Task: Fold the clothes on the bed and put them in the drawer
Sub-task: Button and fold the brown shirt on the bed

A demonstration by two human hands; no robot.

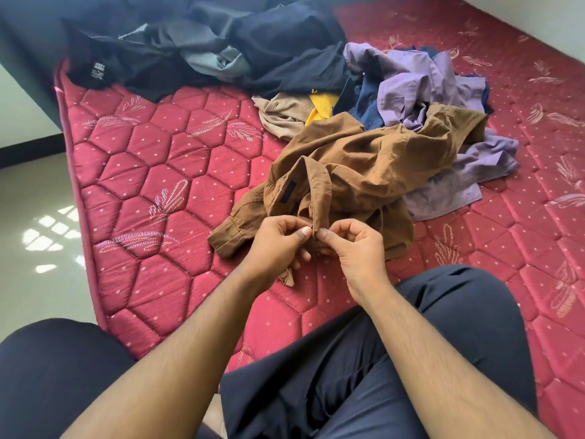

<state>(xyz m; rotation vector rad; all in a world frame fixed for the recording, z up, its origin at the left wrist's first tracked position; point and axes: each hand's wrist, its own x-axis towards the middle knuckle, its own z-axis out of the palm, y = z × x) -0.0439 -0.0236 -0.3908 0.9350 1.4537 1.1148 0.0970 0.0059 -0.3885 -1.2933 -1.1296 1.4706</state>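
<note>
The brown shirt lies crumpled at the centre of the frame on the red mattress, its collar end toward the person and its body running away to the upper right, where it overlaps the purple shirt. That slant is the relation that counts: the shirt's long axis goes from the hands at lower centre up and to the right, so the bulk of the cloth lies beyond and to the right of both hands, nearer the right arm. The left hand and right hand sit close together, nearly touching, each pinching the near front edge just below the collar between thumb and curled fingers; it looks like work at a button or the placket, though the cloth hides which. A cuffed sleeve trails to the left of the left hand, flat on the mattress. To spread the shirt for folding, I judge it must be drawn down and left onto the bare quilted part. Farther off, a yellow piece and a beige one lie above centre, and dark clothes fill the top. No drawer shows.
</note>
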